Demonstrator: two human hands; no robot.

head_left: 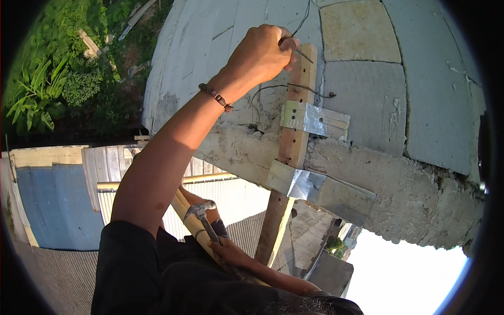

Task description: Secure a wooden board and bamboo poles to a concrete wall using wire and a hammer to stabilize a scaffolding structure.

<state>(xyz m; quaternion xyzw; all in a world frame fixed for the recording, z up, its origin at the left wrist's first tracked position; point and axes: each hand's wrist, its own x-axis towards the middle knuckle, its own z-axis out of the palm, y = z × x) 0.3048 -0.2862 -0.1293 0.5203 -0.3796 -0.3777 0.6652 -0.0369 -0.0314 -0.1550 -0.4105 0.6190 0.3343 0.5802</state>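
My left hand point(265, 52) is raised and pinches a thin dark wire point(303, 18) against the top of an upright wooden slat point(295, 139). A loop of the same wire crosses the slat just below my fingers. A beaded bracelet sits on that wrist. Two bent sheet-metal straps point(316, 119) hold the slat to the grey block wall point(367, 89) and the rough concrete beam point(415, 184) beneath it. Lower down, my right hand point(231, 252) grips the handle of a claw hammer point(201, 211), head up, close to my body.
A pale bamboo pole point(189, 220) runs beside the hammer. Far below lie corrugated roofs point(241, 199), a blue sheet point(58, 205) and a wooden panel. Green plants point(44, 89) and loose planks fill the upper left. Bright open sky shows at the lower right.
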